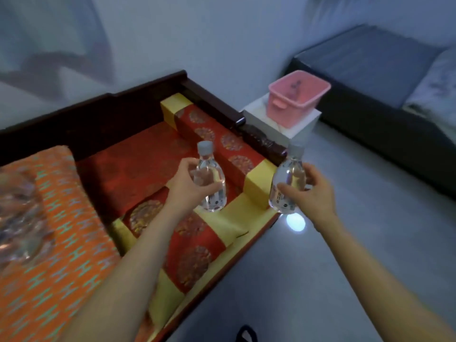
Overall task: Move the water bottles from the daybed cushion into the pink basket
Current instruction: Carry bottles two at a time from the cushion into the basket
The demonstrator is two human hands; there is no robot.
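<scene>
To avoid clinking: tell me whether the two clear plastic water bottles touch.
Apart. Head view: yellow bolster end shows between left clear plastic bottle and right clear plastic bottle.

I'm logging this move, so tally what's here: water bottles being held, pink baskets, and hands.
Water bottles held: 2, left bottle and right bottle
Pink basket: 1
Hands: 2, left hand and right hand
Total: 5

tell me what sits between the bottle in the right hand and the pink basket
In the head view, only the white box under the pink basket lies between it and the bottle in the right hand.
</scene>
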